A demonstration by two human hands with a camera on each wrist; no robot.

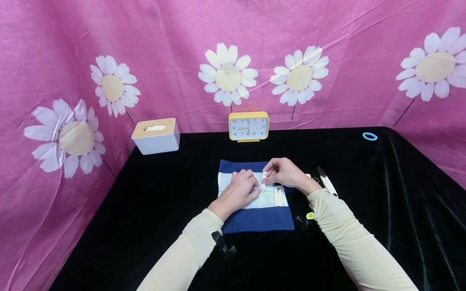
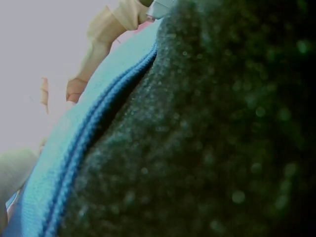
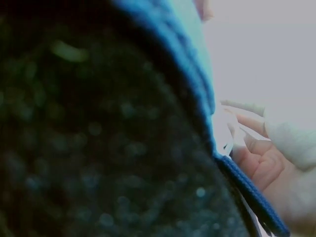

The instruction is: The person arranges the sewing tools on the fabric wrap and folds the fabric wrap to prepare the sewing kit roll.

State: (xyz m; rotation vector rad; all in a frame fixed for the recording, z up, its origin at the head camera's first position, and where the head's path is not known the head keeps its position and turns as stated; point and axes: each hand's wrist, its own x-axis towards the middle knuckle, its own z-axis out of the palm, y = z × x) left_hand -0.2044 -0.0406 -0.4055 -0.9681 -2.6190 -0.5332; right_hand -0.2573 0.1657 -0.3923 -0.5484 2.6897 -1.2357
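Observation:
A navy cloth with a light blue middle band (image 1: 268, 200) lies in front of me. My right hand (image 1: 285, 173) pinches a small white strip (image 1: 264, 176) upright between thumb and fingers, over the band's upper part. Just left of it, my left hand (image 1: 238, 189) rests on the band, curled fingers and thumb pinching the light blue cloth near the strip. A white flat piece (image 1: 278, 196) with a black mark sits on the band's right side. In the right wrist view, part of a hand (image 3: 266, 168) shows behind the cloth's blue edge (image 3: 252, 190).
To the right of the cloth lie a white tool with a dark tip (image 1: 327, 182) and a small yellow-green item (image 1: 310, 216). Behind stand a yellow clock (image 1: 249, 126) and a tissue box (image 1: 156, 137). A light blue ring (image 1: 369, 136) lies at the far right on the black tablecloth (image 1: 164, 210).

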